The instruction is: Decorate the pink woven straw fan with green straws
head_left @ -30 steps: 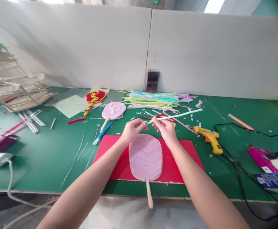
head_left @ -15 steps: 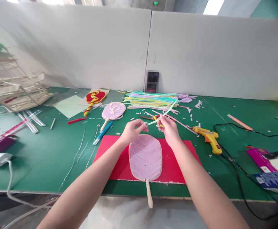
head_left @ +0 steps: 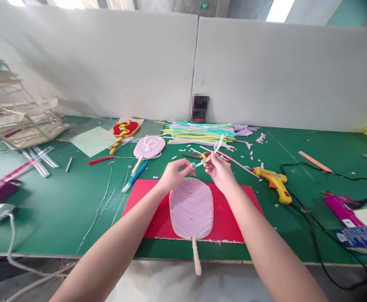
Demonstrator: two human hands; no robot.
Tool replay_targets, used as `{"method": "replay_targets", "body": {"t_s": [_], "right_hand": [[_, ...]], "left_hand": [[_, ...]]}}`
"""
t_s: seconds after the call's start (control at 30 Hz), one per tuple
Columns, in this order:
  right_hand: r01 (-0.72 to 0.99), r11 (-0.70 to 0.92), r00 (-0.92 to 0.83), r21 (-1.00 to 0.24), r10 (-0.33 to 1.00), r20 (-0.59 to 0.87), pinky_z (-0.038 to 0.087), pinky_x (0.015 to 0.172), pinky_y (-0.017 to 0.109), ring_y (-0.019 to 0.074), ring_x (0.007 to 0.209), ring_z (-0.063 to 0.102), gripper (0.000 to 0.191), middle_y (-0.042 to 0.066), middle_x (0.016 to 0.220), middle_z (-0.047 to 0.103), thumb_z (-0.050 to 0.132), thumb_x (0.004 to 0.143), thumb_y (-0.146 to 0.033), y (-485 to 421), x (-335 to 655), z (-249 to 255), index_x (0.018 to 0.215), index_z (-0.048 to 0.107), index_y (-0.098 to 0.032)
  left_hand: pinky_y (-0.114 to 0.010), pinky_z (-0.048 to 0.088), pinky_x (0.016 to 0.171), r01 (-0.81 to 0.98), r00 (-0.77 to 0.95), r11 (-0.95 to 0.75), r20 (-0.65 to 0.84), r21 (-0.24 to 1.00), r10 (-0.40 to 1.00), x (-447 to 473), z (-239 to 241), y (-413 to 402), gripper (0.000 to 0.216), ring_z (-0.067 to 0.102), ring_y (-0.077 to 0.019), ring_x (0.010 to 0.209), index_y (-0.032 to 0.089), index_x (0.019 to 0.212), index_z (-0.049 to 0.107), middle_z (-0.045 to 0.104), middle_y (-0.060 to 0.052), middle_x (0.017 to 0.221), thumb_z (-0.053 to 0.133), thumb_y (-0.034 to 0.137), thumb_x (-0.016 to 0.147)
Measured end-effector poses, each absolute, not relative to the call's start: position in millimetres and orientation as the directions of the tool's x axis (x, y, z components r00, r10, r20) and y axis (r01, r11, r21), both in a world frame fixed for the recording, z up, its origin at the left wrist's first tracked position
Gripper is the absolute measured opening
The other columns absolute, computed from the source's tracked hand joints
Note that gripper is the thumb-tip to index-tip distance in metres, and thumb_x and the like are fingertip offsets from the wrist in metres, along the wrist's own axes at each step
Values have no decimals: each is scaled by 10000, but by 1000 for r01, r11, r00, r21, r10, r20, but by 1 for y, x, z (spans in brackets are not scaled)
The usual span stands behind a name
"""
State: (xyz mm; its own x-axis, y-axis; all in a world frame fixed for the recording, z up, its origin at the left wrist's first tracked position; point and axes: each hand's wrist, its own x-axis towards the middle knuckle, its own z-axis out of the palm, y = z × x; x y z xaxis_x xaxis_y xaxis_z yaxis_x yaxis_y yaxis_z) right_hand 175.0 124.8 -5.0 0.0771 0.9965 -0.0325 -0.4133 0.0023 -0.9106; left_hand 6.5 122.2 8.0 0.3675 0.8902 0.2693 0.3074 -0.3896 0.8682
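My left hand (head_left: 174,173) and my right hand (head_left: 218,171) are both closed in a pinch on one pale green pipe cleaner (head_left: 209,156). They hold it just above the top of a pink leaf-shaped fan (head_left: 191,207). The left hand pinches its near end. The right hand grips it further along, and the free end bends upward. The fan lies on a red mat (head_left: 150,209), its cream handle (head_left: 196,256) reaching past the table's front edge.
A pile of coloured pipe cleaners (head_left: 199,131) lies behind the hands. A yellow glue gun (head_left: 274,183) with a black cord sits right; a purple glue gun (head_left: 342,204) further right. Two smaller fans (head_left: 148,147), a blue pen (head_left: 135,175), wires and a rack (head_left: 22,121) lie left.
The pipe cleaner was stretched straight toward the right a second ago. My right hand has since bent it, and its free end now curls up and back over the hand.
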Motion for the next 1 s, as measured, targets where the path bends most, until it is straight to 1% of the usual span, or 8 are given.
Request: {"method": "replay_targets", "body": {"t_s": [0.1, 0.23, 0.4, 0.67, 0.83, 0.93, 1.0], "right_hand": [[-407, 42, 127, -912, 992, -10, 476, 443, 169, 79, 537, 586, 333, -6, 684, 658, 666, 665, -500, 126, 176, -6, 698, 560, -186], [-456, 87, 215, -886, 977, -14, 493, 457, 164, 75, 534, 589, 314, -14, 664, 652, 674, 667, -481, 128, 179, -4, 690, 568, -186], [-535, 128, 308, -835, 950, -51, 477, 453, 142, 52, 500, 566, 304, -24, 636, 647, 706, 644, -449, 128, 182, -1, 670, 577, -175], [-590, 230, 413, -774, 910, -44, 408, 411, 122, 36, 472, 524, 275, -27, 616, 648, 724, 632, -402, 131, 190, -3, 669, 573, -175], [-620, 245, 454, -745, 887, -86, 434, 431, 108, 29, 470, 536, 249, -20, 614, 661, 722, 649, -373, 133, 194, -3, 667, 576, -172], [-633, 221, 441, -742, 891, -111, 473, 468, 116, 39, 500, 575, 237, -8, 649, 679, 706, 671, -374, 132, 194, -2, 682, 584, -171], [-639, 204, 425, -742, 897, -120, 491, 487, 121, 51, 536, 605, 227, -7, 664, 686, 706, 676, -367, 132, 193, -2, 698, 591, -172]], "left_hand": [[-236, 437, 666, 289, 374, -381, 263, 878, 889, 7, 8, 122, 323, 596, -126, 666, 168, 696, 589, 677, -19, 693, 463, 434, 830], [-238, 434, 666, 296, 377, -398, 277, 868, 884, 7, 9, 122, 326, 592, -125, 666, 169, 687, 591, 674, -18, 691, 466, 435, 829], [-231, 426, 673, 313, 386, -408, 278, 858, 880, 6, 10, 121, 324, 583, -117, 668, 162, 677, 588, 665, -15, 682, 465, 419, 832], [-228, 411, 685, 337, 431, -424, 262, 841, 864, 6, 11, 121, 315, 570, -109, 673, 155, 665, 600, 655, -10, 685, 471, 386, 836], [-226, 416, 675, 332, 424, -410, 255, 849, 869, 5, 11, 121, 318, 570, -108, 660, 153, 667, 599, 654, -10, 671, 484, 401, 828], [-236, 430, 684, 289, 380, -386, 265, 876, 886, 4, 9, 123, 327, 579, -116, 667, 148, 680, 590, 659, -22, 681, 488, 424, 822], [-247, 445, 698, 200, 361, -349, 262, 916, 895, 4, 7, 125, 342, 592, -125, 688, 139, 716, 587, 663, -40, 716, 470, 440, 829]]}}
